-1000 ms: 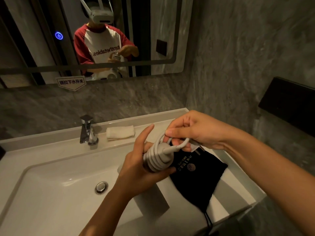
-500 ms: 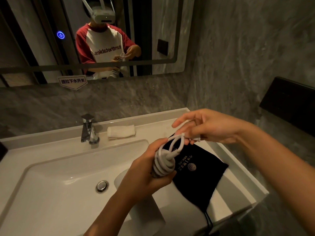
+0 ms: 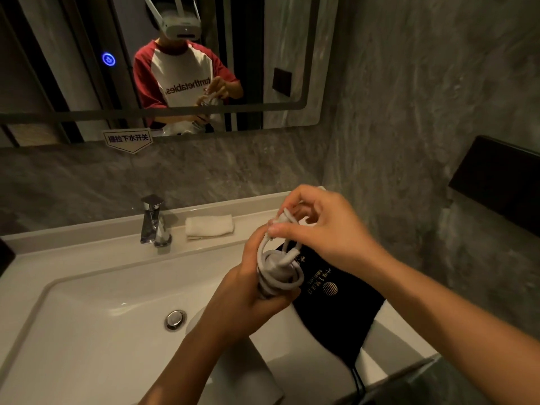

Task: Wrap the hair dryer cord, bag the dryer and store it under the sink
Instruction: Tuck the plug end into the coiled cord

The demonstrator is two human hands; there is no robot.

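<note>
White cord (image 3: 279, 271), coiled on dryer (image 3: 248, 372), in L grip (image 3: 251, 296); its end pinched in R grip (image 3: 321, 229).

Two hands (image 3: 251, 293) (image 3: 324, 229), one dryer (image 3: 273, 261), one cord (image 3: 293, 283), one black bag (image 3: 336, 317), one towel (image 3: 209, 226), one faucet (image 3: 152, 220).

White sink counter (image 3: 87, 252): folded towel (image 3: 209, 226) beside faucet (image 3: 153, 222), black bag (image 3: 336, 317) right.

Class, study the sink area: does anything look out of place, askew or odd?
Only small things: the black fabric drawstring bag lies askew on the white sink counter, its drawstring trailing over the front edge. The white cord looks loosely and unevenly wrapped.
</note>
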